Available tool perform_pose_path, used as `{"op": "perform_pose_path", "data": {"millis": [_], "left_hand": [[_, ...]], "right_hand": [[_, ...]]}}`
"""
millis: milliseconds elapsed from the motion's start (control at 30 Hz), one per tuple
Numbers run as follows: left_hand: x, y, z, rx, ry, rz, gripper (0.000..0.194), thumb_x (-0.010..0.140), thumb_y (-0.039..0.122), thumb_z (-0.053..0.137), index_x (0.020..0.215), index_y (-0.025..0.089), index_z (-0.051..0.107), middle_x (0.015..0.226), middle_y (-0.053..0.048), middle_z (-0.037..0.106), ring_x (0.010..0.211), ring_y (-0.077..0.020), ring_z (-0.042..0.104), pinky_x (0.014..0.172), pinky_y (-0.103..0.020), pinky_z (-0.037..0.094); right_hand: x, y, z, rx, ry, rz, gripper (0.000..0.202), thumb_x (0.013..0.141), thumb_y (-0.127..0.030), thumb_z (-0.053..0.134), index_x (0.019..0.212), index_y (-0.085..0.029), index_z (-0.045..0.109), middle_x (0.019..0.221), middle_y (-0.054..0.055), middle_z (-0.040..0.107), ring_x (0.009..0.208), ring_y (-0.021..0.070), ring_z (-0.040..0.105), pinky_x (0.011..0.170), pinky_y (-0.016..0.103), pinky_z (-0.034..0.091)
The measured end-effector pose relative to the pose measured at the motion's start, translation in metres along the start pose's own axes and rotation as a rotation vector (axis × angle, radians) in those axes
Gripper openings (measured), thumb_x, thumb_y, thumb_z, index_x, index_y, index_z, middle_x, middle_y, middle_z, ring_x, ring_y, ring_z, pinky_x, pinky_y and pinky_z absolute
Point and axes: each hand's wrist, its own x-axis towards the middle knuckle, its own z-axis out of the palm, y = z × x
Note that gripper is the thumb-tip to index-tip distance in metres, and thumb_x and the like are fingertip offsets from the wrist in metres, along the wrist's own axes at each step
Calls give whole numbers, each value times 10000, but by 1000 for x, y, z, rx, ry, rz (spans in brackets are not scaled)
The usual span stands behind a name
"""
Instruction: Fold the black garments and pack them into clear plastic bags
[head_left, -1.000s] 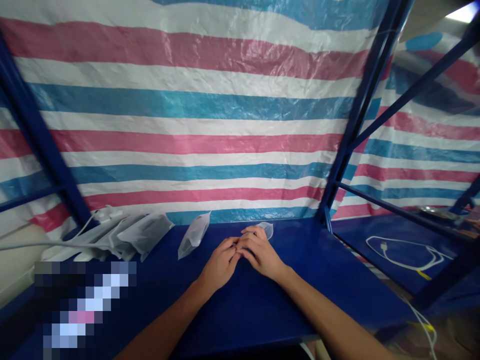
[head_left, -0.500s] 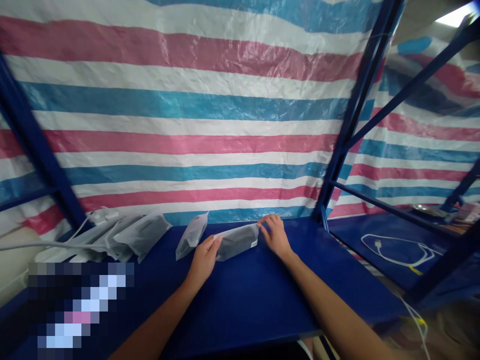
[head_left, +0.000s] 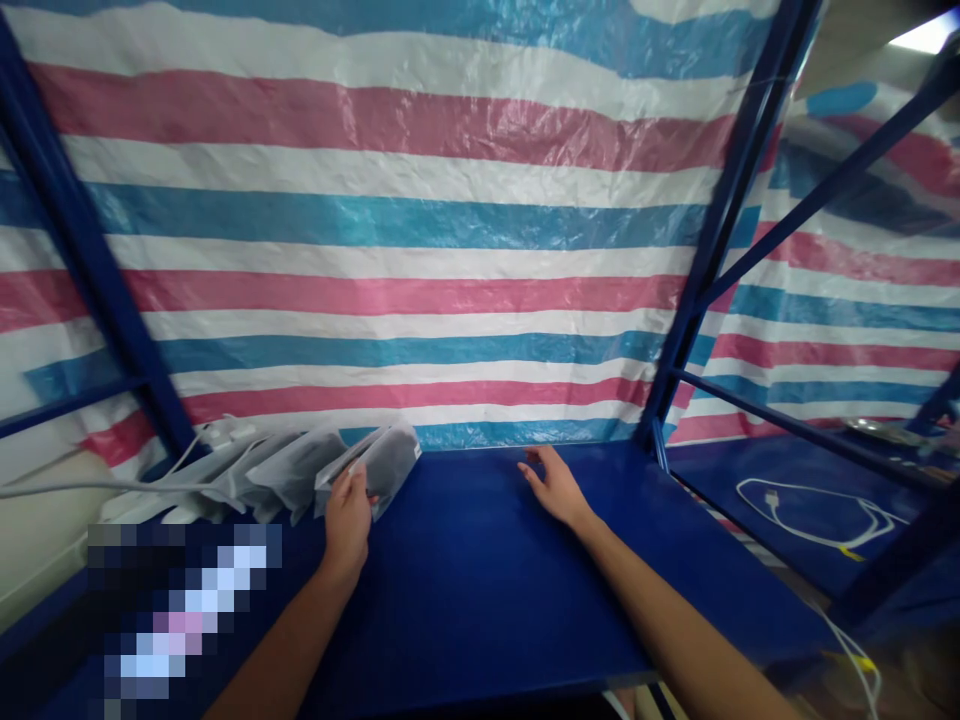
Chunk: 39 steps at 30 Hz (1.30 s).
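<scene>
My left hand grips the near end of a frosted plastic bag with a dark content and a small white label at its far corner. This bag stands tilted against the right end of a row of similar frosted bags at the back left of the blue table. What the bags contain is blurred by the plastic. Well to the right, my right hand hovers over or rests on the table's back part, fingers slightly curled and apart, holding nothing.
White power strips with a grey cable lie at the left, behind and beside the bags. Blue metal posts frame the table before a striped tarp. A coiled white cable rests on the neighbouring table at the right.
My left hand has carried the bag leftward to the row of bags, turning it. My right hand has let go of the bag's other end and stayed at the right.
</scene>
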Motion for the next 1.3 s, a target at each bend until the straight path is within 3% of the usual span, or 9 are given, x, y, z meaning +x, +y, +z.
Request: {"op": "perform_pose_path", "data": {"millis": [167,367,567,733,833,967,1167,1300], "left_hand": [[11,4,-23,66,14,-48,557,815,588,715,1199,185,741,1215,-92,741,1094,-295,706,824,-381,625],[-7,2,-41,156,-12,-2,767,737,571,835,1385,203,652,1211,-100,746,1118,-319,711,940,-449,607],[-30,-3,-46,226,-21,-60,817,682,622,846,1361,225,625,1474,-127,614,1305,-372,629,1098,-552,538],[-36,-4,-42,403,-42,16,882,655,691,806,1349,183,613,1416,-173,583,1258,-416,642,1017,-589,593],[-46,0,-41,515,-100,46,874,683,708,768,1349,163,615,1379,-180,573,1164,-407,687,1026,-605,589],[-69,8,-51,558,-167,53,867,743,698,733,1424,183,582,1421,-176,564,1183,-405,690,1060,-605,577],[-106,13,-90,570,-386,81,586,836,585,750,1370,348,692,1443,-94,640,1330,-404,627,1166,-592,507],[-123,22,-117,714,-594,250,434,982,469,635,1394,344,691,1426,-68,676,1333,-331,646,1150,-532,540]], "right_hand": [[-13,-14,9,-14,-150,-10,295,1021,-361,611,1262,-196,653,1146,108,674,1064,268,674,997,483,576],[-22,-41,10,-1,-211,-55,267,1032,-297,596,1282,-213,636,1185,108,664,1131,282,639,1043,500,547],[-31,-77,15,-30,-340,-139,319,1004,-253,641,1322,-239,617,1245,109,651,1148,306,620,1043,530,523],[-33,-105,17,-4,-402,-175,395,990,-236,659,1378,-266,590,1310,105,634,1189,316,599,1047,533,518],[-32,-114,19,-15,-433,-198,419,986,-222,653,1398,-265,584,1326,117,628,1206,329,589,1042,546,518],[-31,-117,22,-41,-471,-224,432,992,-215,637,1418,-245,573,1340,126,633,1224,334,582,1057,559,515],[-33,-101,29,-65,-417,-131,496,1038,-220,539,1531,-228,478,1345,149,645,1260,336,579,1114,580,495],[-37,-93,33,-79,-441,-130,579,1064,-232,493,1628,-230,364,1352,155,647,1266,328,575,1114,570,504]]}}
